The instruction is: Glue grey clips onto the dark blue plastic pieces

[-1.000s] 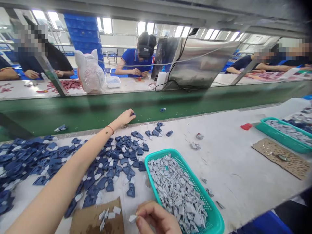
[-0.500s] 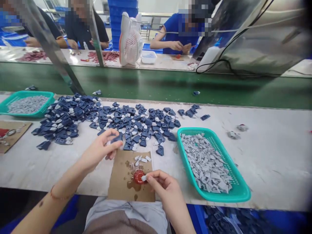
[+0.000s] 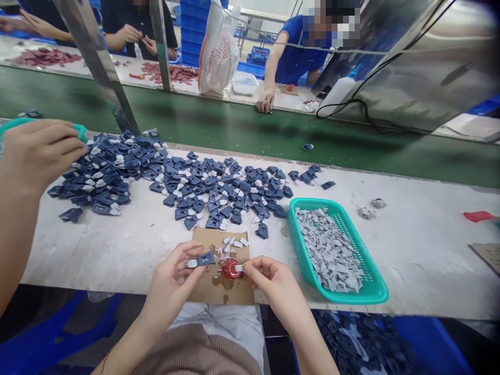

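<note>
Between the thumb and fingers of my left hand [image 3: 177,276] is a dark blue plastic part [image 3: 205,259] with a pale grey tip. My right hand [image 3: 269,276] pinches a small light grey plastic piece [image 3: 238,268] at the edge of a round red dish [image 3: 231,266]. The dish rests on a brown cardboard sheet [image 3: 203,289] with wet stains around it. Several loose grey pieces [image 3: 237,243] lie on the cardboard behind the dish. Beyond it spreads a heap of blue parts [image 3: 219,187], many with grey tips.
A green basket [image 3: 375,297] of grey pieces stands to my right. Another person's hand [image 3: 42,151] reaches in at the left, over a second green basket [image 3: 23,122]. A green strip [image 3: 195,122] separates my table from people opposite. Blue parts fill a bin [image 3: 351,338] below.
My left hand has drawn back from the heap towards the dish, holding the blue part. My right hand stays at the dish with its grey piece. Another person's hand has entered at left.
</note>
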Tool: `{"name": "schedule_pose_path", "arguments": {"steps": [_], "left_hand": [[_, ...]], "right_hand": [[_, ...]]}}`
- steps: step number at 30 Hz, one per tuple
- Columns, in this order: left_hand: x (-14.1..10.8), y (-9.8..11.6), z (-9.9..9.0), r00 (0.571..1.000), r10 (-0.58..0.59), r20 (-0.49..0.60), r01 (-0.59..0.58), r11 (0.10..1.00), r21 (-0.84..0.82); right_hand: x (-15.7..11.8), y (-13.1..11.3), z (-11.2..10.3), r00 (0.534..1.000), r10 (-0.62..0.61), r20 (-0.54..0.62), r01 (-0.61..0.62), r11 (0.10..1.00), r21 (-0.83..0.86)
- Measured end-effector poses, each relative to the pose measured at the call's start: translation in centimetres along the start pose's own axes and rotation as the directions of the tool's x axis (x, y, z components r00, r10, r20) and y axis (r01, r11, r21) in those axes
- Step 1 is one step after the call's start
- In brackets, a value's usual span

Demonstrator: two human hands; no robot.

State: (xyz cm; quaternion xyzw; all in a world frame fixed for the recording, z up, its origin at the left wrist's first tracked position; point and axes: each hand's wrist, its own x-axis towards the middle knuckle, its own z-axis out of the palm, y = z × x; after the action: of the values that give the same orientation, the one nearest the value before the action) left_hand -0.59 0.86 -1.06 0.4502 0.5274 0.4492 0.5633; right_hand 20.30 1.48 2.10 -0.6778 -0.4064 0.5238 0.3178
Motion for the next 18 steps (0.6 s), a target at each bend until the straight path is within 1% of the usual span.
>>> {"name": "schedule_pose_path", "arguments": {"steps": [2,4,9,12,15,18], "left_hand": [[-0.1,-0.4,0.1,0.999,0.029,0.019,-0.031,0.998,0.06],[-0.1,-0.6,0.2,0.998,0.056,0.032,-0.059,0.995,0.085],[0.3,-0.7,0.5,0.985,0.149,0.088,-0.154,0.986,0.062],[0.6,-0.8,0.8,0.983,0.169,0.079,-0.171,0.985,0.023],[0.7,-0.9,1.1,0.985,0.16,0.066,-0.159,0.987,-0.021],[0.5,-0.8,1.3,0.984,0.163,0.071,-0.161,0.986,-0.039]], "right_hand": [[0.0,-0.5,-0.1,1.0,0.016,0.008,-0.016,1.0,-0.014],[0.0,-0.7,-0.1,0.999,0.032,0.016,-0.032,0.999,-0.026],[0.1,-0.9,-0.2,0.999,0.044,0.007,-0.044,0.998,-0.042],[0.0,-1.0,-0.4,0.999,0.045,0.022,-0.044,0.998,-0.036],[-0.4,-1.3,-0.5,0.997,0.028,0.067,-0.03,0.999,0.027],[-0.9,-1.6,-0.2,0.995,-0.027,0.098,0.012,0.989,0.144]]}}
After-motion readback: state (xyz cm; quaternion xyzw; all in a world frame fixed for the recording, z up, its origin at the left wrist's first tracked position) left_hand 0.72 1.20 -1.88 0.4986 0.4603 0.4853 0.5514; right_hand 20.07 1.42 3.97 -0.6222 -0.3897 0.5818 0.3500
